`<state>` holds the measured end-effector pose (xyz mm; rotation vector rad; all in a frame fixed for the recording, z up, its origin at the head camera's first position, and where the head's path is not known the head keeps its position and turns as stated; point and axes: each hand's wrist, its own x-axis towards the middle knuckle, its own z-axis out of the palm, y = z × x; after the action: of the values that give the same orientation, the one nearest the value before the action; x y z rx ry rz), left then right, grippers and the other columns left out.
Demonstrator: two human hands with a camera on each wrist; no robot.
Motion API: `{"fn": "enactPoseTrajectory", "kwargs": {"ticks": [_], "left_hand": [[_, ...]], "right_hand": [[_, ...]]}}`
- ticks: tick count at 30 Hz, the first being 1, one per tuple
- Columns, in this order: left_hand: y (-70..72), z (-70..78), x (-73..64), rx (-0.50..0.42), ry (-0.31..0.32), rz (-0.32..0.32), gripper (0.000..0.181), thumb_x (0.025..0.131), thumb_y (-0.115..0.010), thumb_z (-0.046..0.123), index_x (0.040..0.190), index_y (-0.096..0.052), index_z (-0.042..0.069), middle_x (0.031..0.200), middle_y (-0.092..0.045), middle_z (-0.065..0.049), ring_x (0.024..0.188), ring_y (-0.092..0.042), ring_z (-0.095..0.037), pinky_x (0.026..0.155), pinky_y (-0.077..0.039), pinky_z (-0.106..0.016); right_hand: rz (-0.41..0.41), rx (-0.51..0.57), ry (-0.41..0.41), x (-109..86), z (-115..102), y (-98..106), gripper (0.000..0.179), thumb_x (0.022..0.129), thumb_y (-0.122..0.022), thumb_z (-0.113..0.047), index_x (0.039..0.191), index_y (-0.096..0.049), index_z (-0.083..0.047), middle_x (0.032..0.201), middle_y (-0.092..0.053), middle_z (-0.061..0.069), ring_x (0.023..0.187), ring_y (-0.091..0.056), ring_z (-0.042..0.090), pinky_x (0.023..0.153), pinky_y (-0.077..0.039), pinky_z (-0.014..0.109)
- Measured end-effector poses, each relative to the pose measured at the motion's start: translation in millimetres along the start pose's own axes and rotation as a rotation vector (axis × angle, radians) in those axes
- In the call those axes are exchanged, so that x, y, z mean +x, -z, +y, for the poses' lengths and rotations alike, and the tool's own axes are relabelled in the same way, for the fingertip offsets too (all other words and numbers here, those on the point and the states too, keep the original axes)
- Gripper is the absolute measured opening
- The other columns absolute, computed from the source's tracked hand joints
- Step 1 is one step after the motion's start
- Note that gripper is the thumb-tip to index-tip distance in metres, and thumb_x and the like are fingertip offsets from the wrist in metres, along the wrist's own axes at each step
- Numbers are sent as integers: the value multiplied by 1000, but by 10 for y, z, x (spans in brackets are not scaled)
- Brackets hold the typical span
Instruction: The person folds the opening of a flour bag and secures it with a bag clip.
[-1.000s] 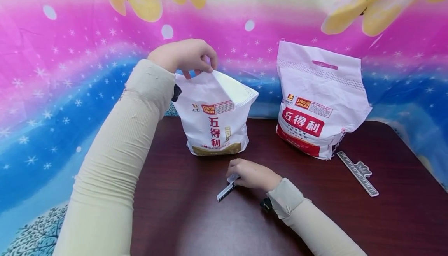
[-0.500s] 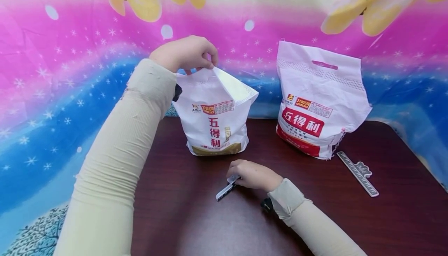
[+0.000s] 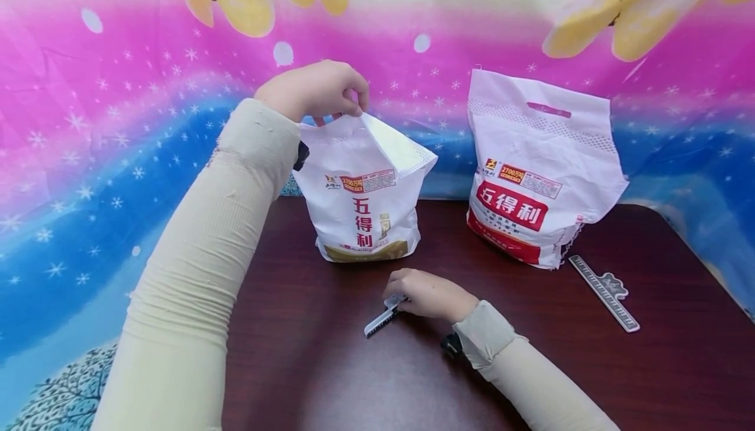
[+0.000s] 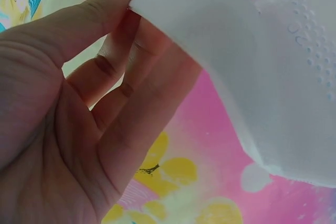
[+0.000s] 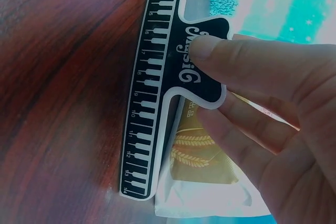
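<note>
A white flour bag (image 3: 330, 211) with red lettering and a gold bottom band stands upright toward the back of the table. My left hand (image 3: 315, 89) pinches its top edge between thumb and fingers; in the left wrist view the thumb lies on the white fabric (image 4: 210, 30) and the fingers go behind it. The bag's right top corner is folded over. In front of the bag, my right hand (image 3: 433, 295) pinches the handle of a black-and-white music clip (image 5: 152, 85). That clip has piano keys and ruler numbers along its bar.
At the right stands a second flour bag (image 3: 545, 149) with a red label and a slot handle. A grey-and-white piano-key clip (image 3: 604, 295) lies flat beside it on the dark wooden table (image 3: 283, 378). A colourful cloth (image 3: 389, 12) hangs behind the table.
My left hand has risen slightly, pulling the bag's top edge up a little. The right hand and its clip have hardly moved.
</note>
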<state>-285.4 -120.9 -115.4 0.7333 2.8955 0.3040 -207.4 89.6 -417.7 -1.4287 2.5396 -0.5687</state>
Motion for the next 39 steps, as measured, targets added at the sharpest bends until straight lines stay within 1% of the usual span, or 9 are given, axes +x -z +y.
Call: {"fn": "enactPoseTrajectory", "kwargs": {"ticks": [6,11,15,18,22,30,39], "left_hand": [[-13,16,-1,5,13,0,19,103,-59,16,122,-66,15,124,-59,-8,105,-58,-29,83,-56,-43],[-8,38,-9,-1,15,1,20,103,-59,15,122,-66,15,125,-59,-10,102,-59,-31,83,-57,-43],[-1,54,-17,15,15,1,20,104,-58,15,123,-66,16,125,-58,-9,101,-59,-32,83,-56,-43],[1,56,-28,29,15,2,20,104,-59,15,123,-65,16,126,-58,-9,100,-59,-32,83,-55,-44],[-2,57,-39,23,19,-5,21,104,-59,15,123,-65,16,126,-58,-9,100,-59,-32,83,-55,-44],[1,57,-38,25,4,-7,21,104,-58,15,123,-66,16,126,-58,-10,102,-60,-33,82,-55,-43],[-8,36,-34,26,1,-7,22,104,-58,15,125,-65,15,128,-57,-10,104,-59,-32,82,-55,-44]], "right_hand": [[-4,7,-3,-7,7,2,23,88,-77,-2,110,-76,-8,104,-70,2,94,-63,10,87,-55,25],[15,6,4,-24,12,26,25,87,-78,-3,112,-76,-8,106,-71,3,95,-65,11,87,-56,26],[27,2,11,-37,11,43,25,88,-78,-4,112,-76,-8,107,-71,4,95,-65,12,88,-56,27],[30,-1,7,-41,11,48,24,88,-77,-3,112,-76,-8,106,-70,3,95,-64,11,88,-56,27],[38,1,-2,-53,5,58,24,88,-78,-4,112,-76,-7,106,-70,3,95,-65,12,88,-56,27],[97,-35,24,-97,28,75,23,88,-77,-4,111,-76,-6,104,-69,3,94,-64,13,87,-56,28],[163,-18,5,-121,26,94,26,87,-81,-9,112,-76,-7,103,-68,3,93,-63,14,86,-56,28]]}}
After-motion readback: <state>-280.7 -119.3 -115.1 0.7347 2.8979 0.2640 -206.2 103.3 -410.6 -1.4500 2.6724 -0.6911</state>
